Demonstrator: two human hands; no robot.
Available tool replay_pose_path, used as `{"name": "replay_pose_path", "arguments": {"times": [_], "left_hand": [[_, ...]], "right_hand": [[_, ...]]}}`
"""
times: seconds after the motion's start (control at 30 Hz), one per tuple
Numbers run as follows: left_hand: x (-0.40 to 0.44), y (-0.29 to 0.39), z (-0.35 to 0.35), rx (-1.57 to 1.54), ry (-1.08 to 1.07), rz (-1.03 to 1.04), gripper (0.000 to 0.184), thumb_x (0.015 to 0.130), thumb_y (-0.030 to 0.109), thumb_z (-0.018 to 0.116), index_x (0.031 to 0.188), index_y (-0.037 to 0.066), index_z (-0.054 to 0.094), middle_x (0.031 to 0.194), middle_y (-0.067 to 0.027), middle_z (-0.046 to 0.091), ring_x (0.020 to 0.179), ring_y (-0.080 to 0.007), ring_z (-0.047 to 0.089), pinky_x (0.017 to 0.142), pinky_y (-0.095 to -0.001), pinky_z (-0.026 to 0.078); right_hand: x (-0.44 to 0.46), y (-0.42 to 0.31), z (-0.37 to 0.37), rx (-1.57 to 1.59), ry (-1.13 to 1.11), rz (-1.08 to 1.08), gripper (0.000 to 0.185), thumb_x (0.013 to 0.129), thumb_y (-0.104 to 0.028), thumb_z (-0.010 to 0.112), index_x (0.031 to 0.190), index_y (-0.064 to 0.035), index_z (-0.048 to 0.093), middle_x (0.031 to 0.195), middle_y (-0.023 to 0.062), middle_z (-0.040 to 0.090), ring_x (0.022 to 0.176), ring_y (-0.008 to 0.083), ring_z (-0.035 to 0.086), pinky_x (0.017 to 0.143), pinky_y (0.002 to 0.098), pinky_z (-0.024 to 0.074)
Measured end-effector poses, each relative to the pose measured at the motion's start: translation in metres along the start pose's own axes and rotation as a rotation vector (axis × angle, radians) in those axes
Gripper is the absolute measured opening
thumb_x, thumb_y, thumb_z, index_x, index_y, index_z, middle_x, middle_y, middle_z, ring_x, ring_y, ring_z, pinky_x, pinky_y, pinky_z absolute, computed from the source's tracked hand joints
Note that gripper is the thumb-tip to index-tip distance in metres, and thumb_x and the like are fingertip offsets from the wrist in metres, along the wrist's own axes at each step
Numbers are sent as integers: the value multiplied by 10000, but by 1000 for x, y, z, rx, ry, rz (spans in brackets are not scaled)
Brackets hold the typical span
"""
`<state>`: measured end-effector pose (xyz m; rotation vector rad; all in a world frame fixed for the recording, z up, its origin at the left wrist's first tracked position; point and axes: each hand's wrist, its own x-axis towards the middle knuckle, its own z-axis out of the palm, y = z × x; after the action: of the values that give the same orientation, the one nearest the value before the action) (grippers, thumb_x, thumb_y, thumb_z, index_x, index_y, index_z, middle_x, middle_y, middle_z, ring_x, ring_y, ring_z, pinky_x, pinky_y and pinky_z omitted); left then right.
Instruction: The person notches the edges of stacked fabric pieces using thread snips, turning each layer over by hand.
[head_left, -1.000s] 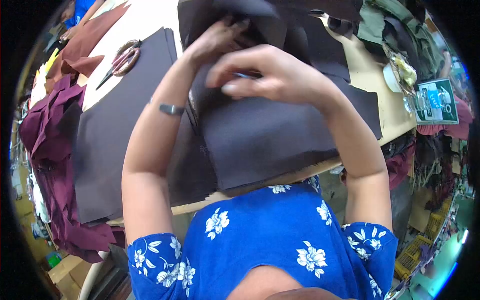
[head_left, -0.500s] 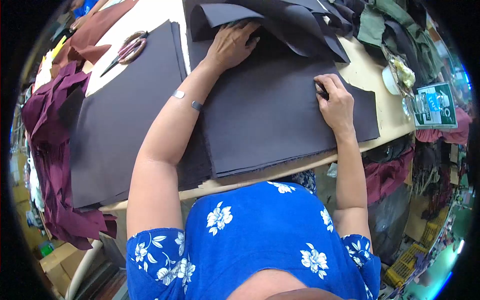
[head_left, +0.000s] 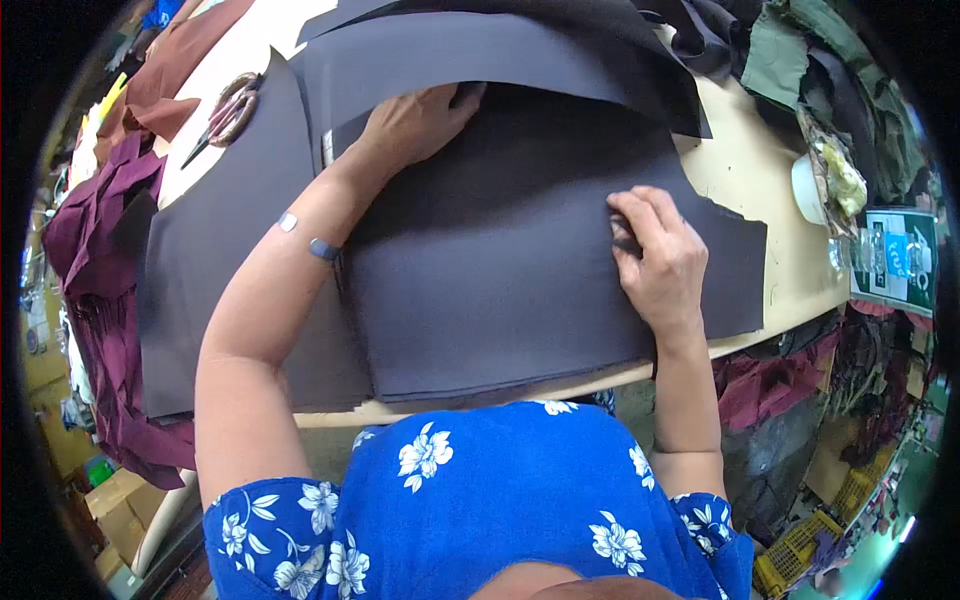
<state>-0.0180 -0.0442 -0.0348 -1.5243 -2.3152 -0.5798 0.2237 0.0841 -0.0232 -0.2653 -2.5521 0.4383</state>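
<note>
A stack of dark fabric panels (head_left: 500, 300) lies in front of me on the cream table. Over its far part, a lifted dark fabric sheet (head_left: 480, 50) curves up. My left hand (head_left: 415, 125) reaches beneath that sheet's near edge; its fingertips are hidden under the cloth. Just above the stack's right part, my right hand (head_left: 662, 255) is closed in a pinch. Something dark shows between its thumb and fingers, too small to name. A second dark panel pile (head_left: 230, 280) lies under and beside my left forearm.
Scissors (head_left: 228, 115) lie at the upper left, near maroon cloth (head_left: 110, 230) hanging over the table's side. On the right are a white bowl (head_left: 806, 188), a clear bottle (head_left: 880, 252) and green cloth (head_left: 775, 50). The table's near edge (head_left: 600, 380) runs close to my body.
My left hand has moved left and a little lower in view, and the far sheet now spreads flatter and wider over it. My right hand sits lower, still pinched. The whole view has shifted slightly.
</note>
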Motion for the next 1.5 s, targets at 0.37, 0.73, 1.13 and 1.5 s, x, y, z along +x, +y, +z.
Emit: {"name": "replay_pose_path", "arguments": {"times": [0.37,0.73,1.13,1.5], "left_hand": [[-20,-17,5,189,-59,235,301,797,179,551,1035,-5,566,1020,-173,573,948,-352,528,851,-442,410],[-10,-5,-13,144,-495,-17,286,812,184,459,1029,61,598,988,-102,611,837,-262,585,804,-378,445],[7,0,-18,277,-530,-73,323,826,227,450,1086,63,550,1056,-115,577,905,-269,565,851,-377,423],[4,-4,-10,346,-413,-112,357,833,263,443,1124,67,511,1096,-120,553,936,-271,553,871,-376,410]], "right_hand": [[-3,1,-4,49,-100,-48,380,553,-57,625,930,-26,604,909,96,580,621,181,558,539,300,420],[-1,-4,-1,49,-177,-39,355,611,-97,599,961,-36,606,931,79,582,580,151,527,523,285,393],[3,1,-3,132,-227,-52,431,573,-118,660,989,-60,565,961,58,548,642,161,550,564,297,407],[1,3,4,198,-213,-48,498,521,-119,732,983,-91,548,994,52,547,676,186,584,606,314,430]]}}
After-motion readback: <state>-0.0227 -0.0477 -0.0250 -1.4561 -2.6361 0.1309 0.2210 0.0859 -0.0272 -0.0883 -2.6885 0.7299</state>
